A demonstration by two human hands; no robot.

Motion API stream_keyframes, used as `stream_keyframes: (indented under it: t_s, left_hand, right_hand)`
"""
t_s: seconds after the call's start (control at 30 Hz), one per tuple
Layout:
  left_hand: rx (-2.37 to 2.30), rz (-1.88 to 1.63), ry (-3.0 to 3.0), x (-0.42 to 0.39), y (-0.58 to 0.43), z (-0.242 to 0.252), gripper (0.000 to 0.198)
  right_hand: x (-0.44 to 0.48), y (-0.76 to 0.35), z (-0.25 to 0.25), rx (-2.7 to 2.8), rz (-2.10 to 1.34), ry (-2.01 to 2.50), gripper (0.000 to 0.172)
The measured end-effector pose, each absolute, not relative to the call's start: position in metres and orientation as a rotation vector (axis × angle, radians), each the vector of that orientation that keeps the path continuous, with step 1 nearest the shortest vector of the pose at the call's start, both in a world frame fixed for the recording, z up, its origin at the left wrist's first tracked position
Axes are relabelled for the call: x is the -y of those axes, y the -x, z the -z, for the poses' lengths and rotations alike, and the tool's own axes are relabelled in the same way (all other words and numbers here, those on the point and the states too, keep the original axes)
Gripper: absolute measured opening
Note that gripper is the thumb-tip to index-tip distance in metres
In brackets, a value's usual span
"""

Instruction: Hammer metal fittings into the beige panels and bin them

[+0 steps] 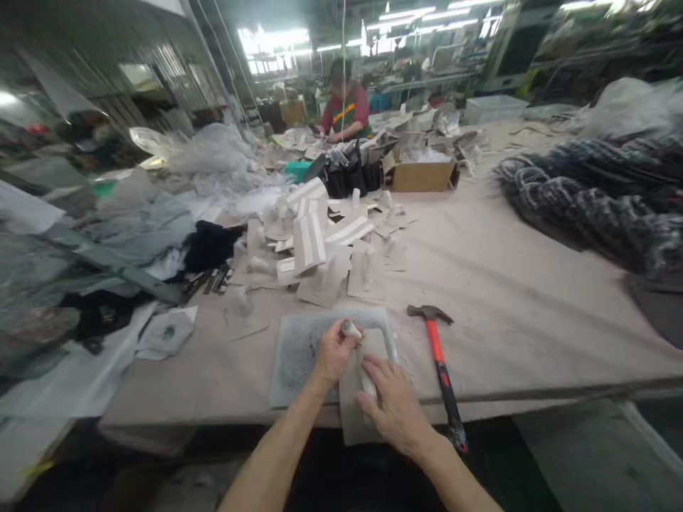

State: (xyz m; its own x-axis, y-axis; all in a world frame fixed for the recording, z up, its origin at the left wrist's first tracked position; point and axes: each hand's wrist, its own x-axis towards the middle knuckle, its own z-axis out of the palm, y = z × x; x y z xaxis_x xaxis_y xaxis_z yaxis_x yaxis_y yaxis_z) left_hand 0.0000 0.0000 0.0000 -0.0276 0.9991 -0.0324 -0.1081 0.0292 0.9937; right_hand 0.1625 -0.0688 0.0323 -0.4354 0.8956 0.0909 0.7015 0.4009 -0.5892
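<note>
My left hand (335, 352) is closed round a short whitish cylinder (350, 328) with a dark end. Just under that cylinder, a grey-beige card (353, 412) lies partly on a flat grey slab (299, 370) and sticks out past the table's front edge. A white tube-like piece (368, 384) runs along the card, and my right hand (398, 405) grips it between thumb and fingers. The slab's surface is speckled dark. A claw hammer (437, 348) with a red and black handle lies to the right of my right hand.
Several similar cards with white pieces (312, 242) are heaped beyond the slab. Behind them stand a cardboard box (424, 176) and black items (349, 171). Dark woven goods (602, 192) lie right; plastic bags (213, 163) pile left. Across the table, a person (346, 110) works.
</note>
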Motion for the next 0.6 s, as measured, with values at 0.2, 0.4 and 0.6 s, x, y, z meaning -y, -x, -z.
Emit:
stream_keyframes:
  t_s: [0.2, 0.4, 0.6]
  left_hand:
    - [-1.166, -1.342, -1.048, 0.0025, 0.001, 0.0099, 0.038]
    - [-1.202, -1.303, -1.098, 0.0027, 0.0001, 0.0093, 0.034]
    - [-1.246, -1.288, -1.168, 0.0024, -0.0002, 0.0089, 0.031]
  right_hand:
    - [0.0721, -0.1643, -0.0311, 2.258, -0.662, 1.375, 0.047]
    - [0.071, -0.1643, -0.033, 2.271, -0.658, 1.377, 0.047]
    - [0.071, -0.1651, -0.034, 2.265, -0.651, 1.382, 0.049]
